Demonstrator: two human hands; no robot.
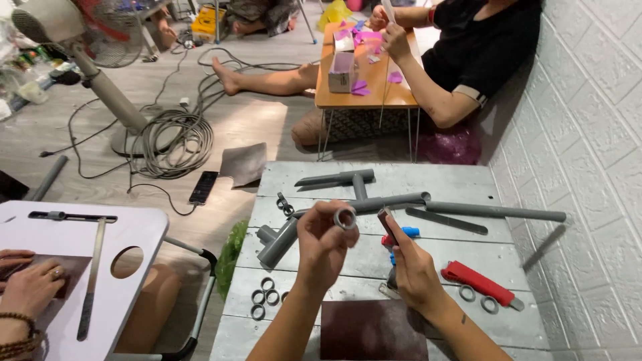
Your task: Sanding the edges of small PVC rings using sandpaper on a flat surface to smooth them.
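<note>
grey plastic ring [345,218], a short slice of pipe, sits pinched in the fingers [332,225] of the left hand [322,242], raised above the middle of the grey plank surface [301,309]. at three o'clock from it the right hand [413,267] has its fingers closed around a small dark strip [386,223], a file or a folded bit of abrasive paper, i cannot tell which, its tip just beside the ring. behind that hand lies a tool with red and blue parts [400,235].

at nine o'clock from the ring a grey pipe fitting [277,242] lies on the boards, with long grey pipes [495,212] and a tee-shaped piece [344,178] at twelve to two o'clock. more cut rings [265,295] lie at seven o'clock, two others [478,299] at four o'clock beside a red-handled cutter [479,283]. a dark brown sheet of sandpaper [373,330] lies at six o'clock by the near edge.

well apart, at nine o'clock, another person's hands [30,284] rest on a white folding surface [144,224] with a long metal tool [92,277]. at twelve o'clock a person in black sits by a small wooden surface [374,87] strewn with purple paper [361,87]. a fan [107,93] and coiled cable [174,144] stand on the floor at ten o'clock.
</note>
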